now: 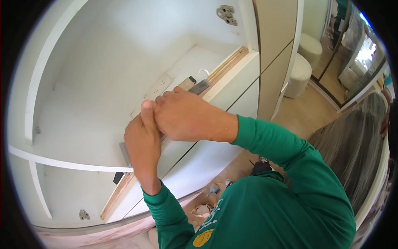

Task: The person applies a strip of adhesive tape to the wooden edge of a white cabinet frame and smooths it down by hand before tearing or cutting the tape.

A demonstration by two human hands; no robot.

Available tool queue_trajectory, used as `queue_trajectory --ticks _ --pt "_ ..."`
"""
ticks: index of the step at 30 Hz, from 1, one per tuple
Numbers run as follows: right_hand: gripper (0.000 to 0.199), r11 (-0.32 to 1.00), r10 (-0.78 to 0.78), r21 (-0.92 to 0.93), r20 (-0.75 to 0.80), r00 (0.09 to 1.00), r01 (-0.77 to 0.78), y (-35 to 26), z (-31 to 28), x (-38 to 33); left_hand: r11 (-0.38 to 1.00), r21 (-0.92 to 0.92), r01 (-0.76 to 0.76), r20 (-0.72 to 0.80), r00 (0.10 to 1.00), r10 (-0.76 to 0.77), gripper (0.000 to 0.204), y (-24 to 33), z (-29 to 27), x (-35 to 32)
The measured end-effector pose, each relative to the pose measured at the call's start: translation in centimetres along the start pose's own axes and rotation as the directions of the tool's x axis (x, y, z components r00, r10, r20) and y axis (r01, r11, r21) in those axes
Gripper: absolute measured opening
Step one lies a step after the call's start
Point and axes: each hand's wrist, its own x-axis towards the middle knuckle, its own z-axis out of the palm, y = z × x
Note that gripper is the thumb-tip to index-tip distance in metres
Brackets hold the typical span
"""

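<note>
Both my hands are closed, one against the other, over the bare wooden front edge (pixel 228 64) of a white cabinet. My left hand (pixel 143 143) has its thumb raised beside the right one. My right hand (pixel 182 114) wraps over the same spot. From beneath them stick out the flat grey ends of a long metal tool (pixel 200 87), lying along the edge; its middle is hidden, so its kind is unclear. Just behind my right hand's fingers shows a beige block with a dark end (pixel 188 83). A white socket plate (pixel 161 85) is inside the cabinet.
Metal hinges (pixel 226 15) are fixed to the cabinet's inner walls. White drawer fronts (pixel 232 93) drop below the edge. Debris and small items (pixel 203 209) lie on the floor by my feet. Round white stools (pixel 299 76) and a plastic-wrapped piece (pixel 352 141) stand to the right.
</note>
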Motion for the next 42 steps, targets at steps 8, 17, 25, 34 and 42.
queue_trajectory --ticks 8,17,25,34,42 --pt "0.021 0.999 -0.04 0.036 0.008 0.999 0.039 -0.7 0.3 0.5 0.996 0.064 0.064 -0.02 0.998 -0.062 0.089 0.8 -1.5 -1.2" --pt "0.021 0.999 -0.037 0.022 -0.018 0.999 0.037 -1.0 0.3 0.6 0.986 0.158 0.061 0.026 0.997 -0.066 0.085 1.8 -2.9 -0.5" --pt "0.024 0.995 -0.023 0.095 0.001 1.0 0.023 0.0 -0.8 0.3 0.986 0.163 -0.025 0.034 0.999 0.02 0.083 2.3 -1.8 -0.3" --pt "0.02 0.993 -0.078 0.083 -0.01 0.997 0.079 -1.7 0.6 1.3 0.987 0.131 0.097 -0.014 0.995 -0.096 0.086 -0.2 -3.3 -0.9" --pt "0.024 0.997 -0.048 0.058 -0.024 0.999 0.049 -1.3 0.9 0.6 0.993 0.109 0.052 0.023 0.998 -0.055 0.09 0.1 -2.7 -0.7"
